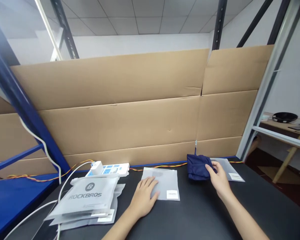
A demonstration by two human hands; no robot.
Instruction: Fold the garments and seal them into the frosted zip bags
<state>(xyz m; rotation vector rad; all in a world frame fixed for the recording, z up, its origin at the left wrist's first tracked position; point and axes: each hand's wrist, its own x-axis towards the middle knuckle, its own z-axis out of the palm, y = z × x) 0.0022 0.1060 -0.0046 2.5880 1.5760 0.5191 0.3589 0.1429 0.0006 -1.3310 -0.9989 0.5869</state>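
Note:
My left hand [145, 196] lies with fingers stretched out on the left part of a frosted plastic bag [168, 181], which is flat on the black table and has a white label at its lower right corner. My right hand [219, 176] pinches the right edge of a folded navy cloth item [198, 167], which is tilted up a little over the table. Partly behind that hand and the cloth lies a second frosted bag [230, 169], also with a white label. What kind of item the cloth is, I cannot tell.
Stacked frosted bags [86, 196] printed ROCKBROS lie at the left. Behind them sits a white power strip [116, 169] with a plugged-in adapter and white cables. A cardboard wall [140, 126] closes off the back, between a blue post [27, 100] and a grey post [260, 100].

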